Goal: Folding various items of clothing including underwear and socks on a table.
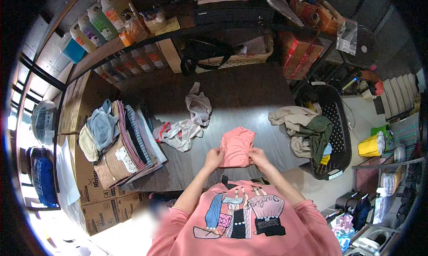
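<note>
A pink cloth garment (236, 145), which looks like underwear, is spread on the grey wood-grain table (187, 172) near its front edge. My left hand (214, 155) pinches its left side, and my right hand (258, 157) pinches the lower right side. Left of it lie crumpled light garments (184, 134), one with red trim. A stack of folded clothes (123, 149) stands at the table's left end, with bluish-grey and cream undergarments (100, 124) on top.
Right of the table, a black laundry basket (341, 122) has beige and green clothes (306, 125) hanging over its rim. Cardboard boxes (97, 189) are piled at the left. A shelf (180, 25) with several liquid jugs (100, 25) runs along the back, above a basket (240, 62).
</note>
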{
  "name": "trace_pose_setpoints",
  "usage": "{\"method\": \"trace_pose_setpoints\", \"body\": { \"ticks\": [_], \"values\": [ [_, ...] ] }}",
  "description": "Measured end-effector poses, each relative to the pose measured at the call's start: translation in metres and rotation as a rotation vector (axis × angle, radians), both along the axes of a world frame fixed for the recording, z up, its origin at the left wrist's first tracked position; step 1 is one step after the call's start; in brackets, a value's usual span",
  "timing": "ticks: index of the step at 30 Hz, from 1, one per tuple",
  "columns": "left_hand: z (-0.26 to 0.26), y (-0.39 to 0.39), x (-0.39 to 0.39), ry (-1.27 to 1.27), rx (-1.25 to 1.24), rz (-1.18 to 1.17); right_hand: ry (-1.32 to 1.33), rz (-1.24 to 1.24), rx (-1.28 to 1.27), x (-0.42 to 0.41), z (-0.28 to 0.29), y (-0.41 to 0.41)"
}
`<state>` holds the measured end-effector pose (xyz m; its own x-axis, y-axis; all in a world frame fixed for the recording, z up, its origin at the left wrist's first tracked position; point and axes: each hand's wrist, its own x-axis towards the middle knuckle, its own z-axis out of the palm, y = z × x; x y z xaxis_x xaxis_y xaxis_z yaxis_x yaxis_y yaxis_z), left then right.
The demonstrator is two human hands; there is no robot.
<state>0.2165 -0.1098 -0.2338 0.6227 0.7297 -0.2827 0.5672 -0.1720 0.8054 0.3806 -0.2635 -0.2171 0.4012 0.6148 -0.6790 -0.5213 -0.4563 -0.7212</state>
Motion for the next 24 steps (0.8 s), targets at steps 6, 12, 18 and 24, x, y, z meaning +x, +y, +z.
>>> {"method": "trace_pose_setpoints", "body": {
  "ticks": [6,12,18,24],
  "values": [
    [0.027,-0.014,0.007,0.009,0.213,-0.011,-0.107,-0.046,0.043,0.002,-0.019,-0.002],
    [0.028,-0.024,0.005,0.005,0.590,-0.563,-0.154,-0.085,0.070,-0.003,-0.013,-0.001],
    [0.002,-0.029,0.002,0.142,0.699,-0.699,-0.445,0.036,0.014,0.002,-0.015,0.005],
    [-0.002,-0.033,0.002,0.159,0.681,-0.682,-0.475,-0.040,-0.085,0.019,-0.030,0.009]
  ]
}}
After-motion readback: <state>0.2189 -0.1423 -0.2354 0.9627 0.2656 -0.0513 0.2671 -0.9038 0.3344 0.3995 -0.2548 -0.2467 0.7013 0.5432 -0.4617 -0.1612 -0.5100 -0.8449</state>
